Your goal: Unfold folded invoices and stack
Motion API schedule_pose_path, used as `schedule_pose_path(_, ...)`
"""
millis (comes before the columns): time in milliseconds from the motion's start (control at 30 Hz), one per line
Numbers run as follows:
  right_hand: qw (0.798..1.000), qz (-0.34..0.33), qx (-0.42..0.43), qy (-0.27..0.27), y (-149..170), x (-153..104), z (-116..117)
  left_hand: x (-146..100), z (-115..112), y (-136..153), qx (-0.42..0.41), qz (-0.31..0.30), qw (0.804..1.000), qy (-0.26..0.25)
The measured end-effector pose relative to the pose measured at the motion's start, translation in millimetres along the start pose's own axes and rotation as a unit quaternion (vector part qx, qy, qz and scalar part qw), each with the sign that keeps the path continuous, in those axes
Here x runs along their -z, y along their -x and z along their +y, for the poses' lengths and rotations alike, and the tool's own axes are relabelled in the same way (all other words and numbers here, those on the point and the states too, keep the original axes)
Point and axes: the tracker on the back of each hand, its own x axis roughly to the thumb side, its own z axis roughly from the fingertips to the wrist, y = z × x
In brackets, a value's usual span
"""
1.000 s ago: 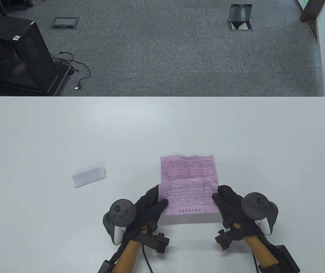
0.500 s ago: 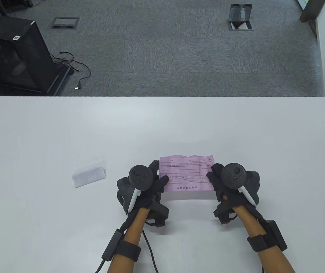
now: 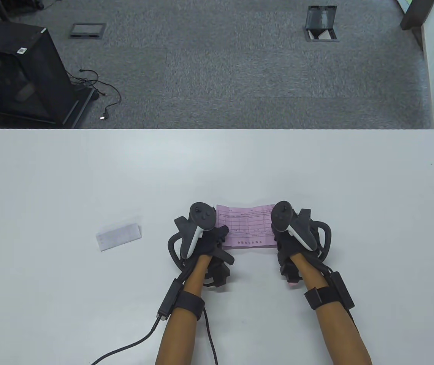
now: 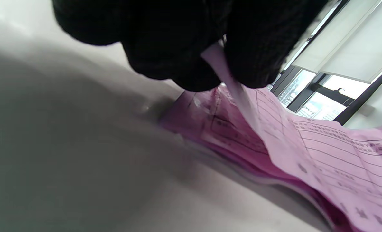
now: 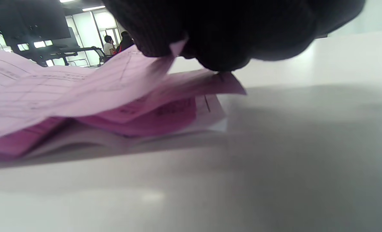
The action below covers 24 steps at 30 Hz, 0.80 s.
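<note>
A pink invoice [image 3: 245,225] is spread between my two hands over a stack of pink sheets [image 5: 165,119] on the white table [image 3: 87,171]. My left hand [image 3: 220,232] pinches the invoice's left edge, which shows close up in the left wrist view [image 4: 221,64]. My right hand [image 3: 277,232] pinches its right corner, seen in the right wrist view [image 5: 181,48]. The held sheet [image 4: 322,141] sags just above the stack, with its middle close to it. A folded white invoice [image 3: 119,236] lies on the table to the left of my left hand.
The table's far edge [image 3: 217,130] runs across the middle of the table view, with grey carpet beyond. A black cabinet [image 3: 15,72] stands on the floor at the far left. My left glove's cable [image 3: 133,342] trails across the table's near side.
Both hands moved away from me with the unfolded pink invoice. It was nearer to me than the sheet on the table and now covers that sheet.
</note>
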Motion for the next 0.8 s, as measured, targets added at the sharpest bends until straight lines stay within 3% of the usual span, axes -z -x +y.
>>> schedule_pose_path(267,0.999,0.014,-0.038,-0.007,-4,7,18,9,-10,2,0.062,0.019,0.998,0.011)
schedule_pose_path(567,0.996,0.069,-0.053,-0.006,7,11,16,13,-5,4,0.156,0.063,0.986,-0.002)
schedule_pose_path(800,0.995,0.09,0.032,-0.028,22,15,16,12,-6,3,0.159,0.055,0.986,-0.005)
